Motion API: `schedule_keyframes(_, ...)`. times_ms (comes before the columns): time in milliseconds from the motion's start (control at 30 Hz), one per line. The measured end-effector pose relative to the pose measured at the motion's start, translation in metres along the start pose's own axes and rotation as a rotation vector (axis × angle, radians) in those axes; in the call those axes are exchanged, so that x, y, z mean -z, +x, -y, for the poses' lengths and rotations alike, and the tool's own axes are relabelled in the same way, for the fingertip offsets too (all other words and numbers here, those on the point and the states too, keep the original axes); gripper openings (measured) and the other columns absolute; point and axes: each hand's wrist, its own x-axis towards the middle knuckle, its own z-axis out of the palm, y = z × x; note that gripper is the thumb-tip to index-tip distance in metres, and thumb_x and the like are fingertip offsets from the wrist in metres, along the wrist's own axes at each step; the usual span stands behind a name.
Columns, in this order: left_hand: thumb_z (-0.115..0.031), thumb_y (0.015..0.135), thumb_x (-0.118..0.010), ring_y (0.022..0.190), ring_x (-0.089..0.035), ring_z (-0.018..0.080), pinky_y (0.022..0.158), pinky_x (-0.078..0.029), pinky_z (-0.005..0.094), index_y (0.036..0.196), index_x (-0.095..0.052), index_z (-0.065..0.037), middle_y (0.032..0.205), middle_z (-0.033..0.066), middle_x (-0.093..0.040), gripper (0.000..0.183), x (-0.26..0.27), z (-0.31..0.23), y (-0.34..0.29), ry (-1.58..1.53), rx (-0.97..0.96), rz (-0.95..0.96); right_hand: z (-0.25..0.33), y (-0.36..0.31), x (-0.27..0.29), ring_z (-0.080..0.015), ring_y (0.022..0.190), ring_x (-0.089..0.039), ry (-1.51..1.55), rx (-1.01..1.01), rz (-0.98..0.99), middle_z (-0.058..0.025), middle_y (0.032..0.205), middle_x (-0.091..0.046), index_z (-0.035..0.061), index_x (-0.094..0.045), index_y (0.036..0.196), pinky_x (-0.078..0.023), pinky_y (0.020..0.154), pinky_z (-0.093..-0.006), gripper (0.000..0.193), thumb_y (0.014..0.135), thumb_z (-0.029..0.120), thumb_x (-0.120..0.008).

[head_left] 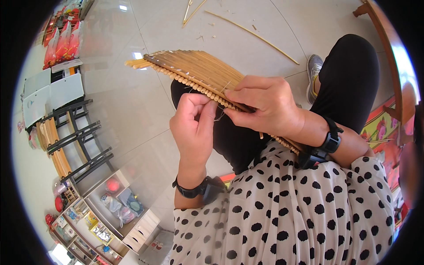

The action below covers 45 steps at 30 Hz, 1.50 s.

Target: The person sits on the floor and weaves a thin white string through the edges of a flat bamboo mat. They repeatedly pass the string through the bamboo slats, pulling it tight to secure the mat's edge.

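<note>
A mat of thin tan stalks (194, 66), stitched side by side with pale thread (220, 115), slants across my lap. Its row of round cut ends faces me, and a few stalks stick out at the far left. My right hand (274, 106) is closed on the mat, thumb at the cut ends and fingers over the top. Just left of it, my left hand (192, 126) pinches thumb and forefinger together against the mat's near edge. A loose loop of thread hangs between the two hands. What the left fingertips hold is hidden.
Loose stalks (254, 37) and small scraps lie on the tiled floor ahead. A black metal rack (79, 141) and a shelf unit (141, 229) with drawers stand to the left. A wooden piece of furniture (393, 53) is at the right. Black bands circle both my wrists.
</note>
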Motion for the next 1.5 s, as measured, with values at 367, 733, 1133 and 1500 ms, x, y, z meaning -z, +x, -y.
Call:
schedule_keyframes(367, 0.002, 0.096, -0.057, 0.057, -0.054, 0.0068, 0.052, -0.045, 0.0222, 0.097, -0.042, -0.003, 0.068, 0.0018, -0.056, 0.015, -0.004, -0.026, -0.003, -0.040, 0.065, -0.019, 0.008, 0.003, 0.004, -0.0197, 0.058, -0.064, -0.020, -0.043, 0.017, -0.0093, 0.085, -0.069, 0.0001, -0.076, 0.096, -0.053, 0.052, -0.0283, 0.027, 0.071, 0.006, -0.085)
schedule_keyframes(733, 0.004, 0.095, -0.051, 0.059, -0.061, 0.0140, 0.056, -0.051, 0.0290, 0.099, -0.041, -0.003, 0.075, 0.0074, -0.058, 0.013, -0.005, -0.038, 0.002, 0.001, -0.030, 0.008, 0.014, 0.008, 0.008, -0.0287, 0.063, -0.064, 0.040, -0.084, 0.017, -0.0093, 0.078, -0.066, 0.0018, -0.074, 0.088, -0.054, 0.057, -0.0352, 0.021, 0.072, 0.011, -0.081)
schedule_keyframes(1133, -0.013, 0.075, -0.082, 0.126, -0.053, 0.0263, 0.105, -0.035, 0.0594, 0.103, -0.072, -0.019, 0.111, -0.0018, -0.066, 0.030, 0.074, -0.043, 0.120, 1.091, -0.950, 0.090, 0.001, 0.025, 0.030, -0.0280, 0.062, -0.063, -0.064, -0.084, 0.051, -0.0143, 0.083, -0.068, 0.0007, -0.073, 0.088, -0.051, 0.057, -0.0349, 0.013, 0.084, 0.013, -0.072)
schedule_keyframes(1500, -0.026, 0.079, -0.079, 0.101, -0.058, 0.0166, 0.112, -0.031, 0.0652, 0.092, -0.074, -0.019, 0.087, -0.0088, -0.065, 0.015, 0.052, -0.043, 0.143, 1.147, -1.035, 0.109, 0.035, -0.013, 0.094, -0.0227, 0.060, -0.064, -0.124, -0.061, 0.105, -0.0132, 0.071, -0.066, -0.0006, -0.073, 0.086, -0.050, 0.055, -0.0333, 0.013, 0.089, 0.012, -0.069)
